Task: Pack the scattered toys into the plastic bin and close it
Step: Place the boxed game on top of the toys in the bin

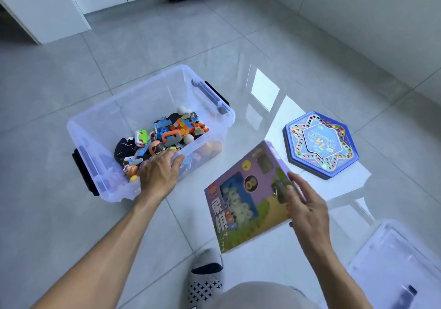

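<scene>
A clear plastic bin point(100, 117) with black side latches stands open on the tiled floor, left of centre. Several small toys fill its near half, among them a colour cube point(182, 126). My left hand point(160, 172) grips the bin's near rim, thumb outside, fingers over the edge. A flat purple game box point(248, 201) is tilted above the floor to the bin's right. My right hand point(307, 207) holds that box by its right edge. A blue hexagonal game board box point(321, 144) lies flat on the floor further right.
The bin's clear lid point(393, 261) lies at the lower right corner. My socked foot point(206, 275) rests on the floor at bottom centre, beside my knee. White cabinets stand at the far left; a curtain hangs at the back.
</scene>
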Motion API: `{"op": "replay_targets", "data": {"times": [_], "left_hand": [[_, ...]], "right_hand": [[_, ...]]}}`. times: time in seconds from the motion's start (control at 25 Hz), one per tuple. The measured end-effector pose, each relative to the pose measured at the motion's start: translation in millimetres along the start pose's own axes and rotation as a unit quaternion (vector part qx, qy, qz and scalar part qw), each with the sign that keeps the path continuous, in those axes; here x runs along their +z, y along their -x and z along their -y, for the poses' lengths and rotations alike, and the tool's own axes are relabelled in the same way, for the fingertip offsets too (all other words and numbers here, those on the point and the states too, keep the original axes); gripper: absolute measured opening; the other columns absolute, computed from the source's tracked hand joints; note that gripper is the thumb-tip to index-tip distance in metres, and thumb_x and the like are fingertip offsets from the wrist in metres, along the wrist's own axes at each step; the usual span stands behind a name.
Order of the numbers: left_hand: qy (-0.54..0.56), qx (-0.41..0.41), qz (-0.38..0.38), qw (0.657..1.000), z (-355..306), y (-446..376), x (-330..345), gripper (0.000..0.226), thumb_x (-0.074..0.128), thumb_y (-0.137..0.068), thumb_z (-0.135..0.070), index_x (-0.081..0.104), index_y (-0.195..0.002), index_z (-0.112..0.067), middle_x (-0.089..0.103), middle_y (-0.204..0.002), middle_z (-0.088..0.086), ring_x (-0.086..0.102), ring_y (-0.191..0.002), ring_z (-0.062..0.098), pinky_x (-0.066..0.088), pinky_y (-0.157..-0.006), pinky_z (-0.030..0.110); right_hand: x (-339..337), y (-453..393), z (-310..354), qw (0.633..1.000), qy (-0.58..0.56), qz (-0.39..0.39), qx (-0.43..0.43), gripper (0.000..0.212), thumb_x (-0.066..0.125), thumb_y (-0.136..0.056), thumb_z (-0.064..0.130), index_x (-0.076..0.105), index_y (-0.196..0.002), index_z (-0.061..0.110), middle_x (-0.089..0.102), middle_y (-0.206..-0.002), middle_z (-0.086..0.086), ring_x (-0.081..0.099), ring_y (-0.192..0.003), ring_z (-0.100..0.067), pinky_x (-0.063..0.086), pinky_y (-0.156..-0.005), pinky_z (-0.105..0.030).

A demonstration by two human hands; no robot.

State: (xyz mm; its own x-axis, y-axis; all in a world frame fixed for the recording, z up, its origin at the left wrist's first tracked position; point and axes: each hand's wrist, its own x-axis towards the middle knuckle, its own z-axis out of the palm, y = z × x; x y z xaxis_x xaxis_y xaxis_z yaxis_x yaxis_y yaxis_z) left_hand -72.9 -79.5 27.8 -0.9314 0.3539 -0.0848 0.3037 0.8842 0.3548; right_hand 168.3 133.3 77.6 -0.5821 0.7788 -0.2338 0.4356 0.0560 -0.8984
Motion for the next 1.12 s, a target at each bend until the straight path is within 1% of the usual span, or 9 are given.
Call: {"op": "replay_targets", "data": {"times": [0.12,0.2,0.32,0.44,0.68,0.84,0.92,1.04,1.12], "left_hand": [[0.011,0.045,-0.03,0.998,-1,13,-1,0.039,0.041,-0.097,-0.042,0.064,-0.118,-0.018,0.069,-0.114,0.005,0.06,-0.102,0.032,0.044,-0.084,0.042],[0.01,0.075,0.001,0.997,-5,17,-2,0.041,0.041,-0.097,-0.04,0.061,-0.124,-0.017,0.066,-0.123,0.004,0.058,-0.108,0.031,0.044,-0.087,0.04],[0.036,0.107,0.051,0.992,-14,36,5,0.038,0.047,-0.099,-0.031,0.058,-0.13,-0.013,0.059,-0.134,0.003,0.053,-0.118,0.028,0.041,-0.096,0.038],[0.042,0.149,0.039,0.987,-16,57,8,0.039,0.044,-0.098,-0.035,0.062,-0.125,-0.013,0.064,-0.126,0.004,0.057,-0.112,0.028,0.047,-0.091,0.04],[0.059,0.218,0.09,0.97,-45,88,15,0.042,0.038,-0.095,-0.043,0.062,-0.118,-0.017,0.067,-0.109,0.006,0.06,-0.102,0.03,0.051,-0.078,0.04],[0.154,0.198,0.152,0.956,-42,92,16,0.035,0.052,-0.084,-0.051,0.067,-0.104,-0.026,0.069,-0.103,-0.007,0.063,-0.099,0.016,0.051,-0.082,0.036],[0.099,0.225,0.128,0.961,-37,93,19,0.041,0.044,-0.083,-0.06,0.066,-0.104,-0.031,0.068,-0.101,-0.014,0.064,-0.095,0.012,0.053,-0.074,0.033],[0.008,0.266,0.06,0.962,-43,94,27,0.04,0.037,-0.086,-0.059,0.065,-0.101,-0.035,0.069,-0.095,-0.018,0.068,-0.084,0.012,0.051,-0.054,0.03],[-0.002,0.261,0.038,0.965,-55,89,32,0.039,0.037,-0.086,-0.057,0.066,-0.098,-0.033,0.07,-0.091,-0.016,0.07,-0.081,0.014,0.05,-0.048,0.029]], "right_hand": [[-35,-15,32,0.98,-0.166,-0.111,0.011,0.026,0.057,-0.096,0.019,0.068,-0.116,0.03,0.067,-0.072,0.014,0.047,-0.063,-0.014,0.038,-0.039,-0.02],[-52,-23,56,0.971,-0.186,-0.148,-0.013,0.026,0.057,-0.096,0.015,0.068,-0.118,0.021,0.064,-0.061,0.017,0.043,-0.051,-0.008,0.03,-0.034,-0.018],[-81,-27,81,0.972,-0.178,-0.155,-0.017,0.025,0.061,-0.092,0.02,0.071,-0.114,0.02,0.063,-0.058,0.01,0.038,-0.039,-0.004,0.024,-0.034,-0.015],[-102,-22,105,0.967,-0.191,-0.166,-0.027,0.031,0.058,-0.09,0.028,0.068,-0.119,0.022,0.062,-0.083,-0.006,0.041,-0.044,-0.01,0.025,-0.035,-0.017],[-17,-32,116,0.953,-0.271,-0.11,0.077,0.021,0.057,-0.094,0.025,0.064,-0.112,0.032,0.063,-0.073,0.006,0.049,-0.049,-0.014,0.044,-0.044,-0.021],[60,-46,80,0.967,-0.187,0.018,0.173,0.024,0.053,-0.096,0.016,0.058,-0.114,0.031,0.06,-0.079,-0.006,0.052,-0.046,-0.015,0.048,-0.043,-0.023],[78,-51,69,0.964,-0.096,0.135,0.206,0.03,0.051,-0.096,0.012,0.054,-0.123,0.023,0.063,-0.089,-0.007,0.06,-0.057,-0.016,0.05,-0.056,-0.028],[61,-80,72,0.949,0.218,0.219,0.054,0.038,0.057,-0.093,0.021,0.054,-0.13,0.013,0.062,-0.12,-0.01,0.062,-0.1,-0.027,0.048,-0.078,-0.031],[28,-107,88,0.889,0.371,0.259,-0.068,0.036,0.053,-0.094,0.022,0.056,-0.129,0.017,0.061,-0.127,-0.008,0.057,-0.113,-0.029,0.047,-0.089,-0.033]]}}
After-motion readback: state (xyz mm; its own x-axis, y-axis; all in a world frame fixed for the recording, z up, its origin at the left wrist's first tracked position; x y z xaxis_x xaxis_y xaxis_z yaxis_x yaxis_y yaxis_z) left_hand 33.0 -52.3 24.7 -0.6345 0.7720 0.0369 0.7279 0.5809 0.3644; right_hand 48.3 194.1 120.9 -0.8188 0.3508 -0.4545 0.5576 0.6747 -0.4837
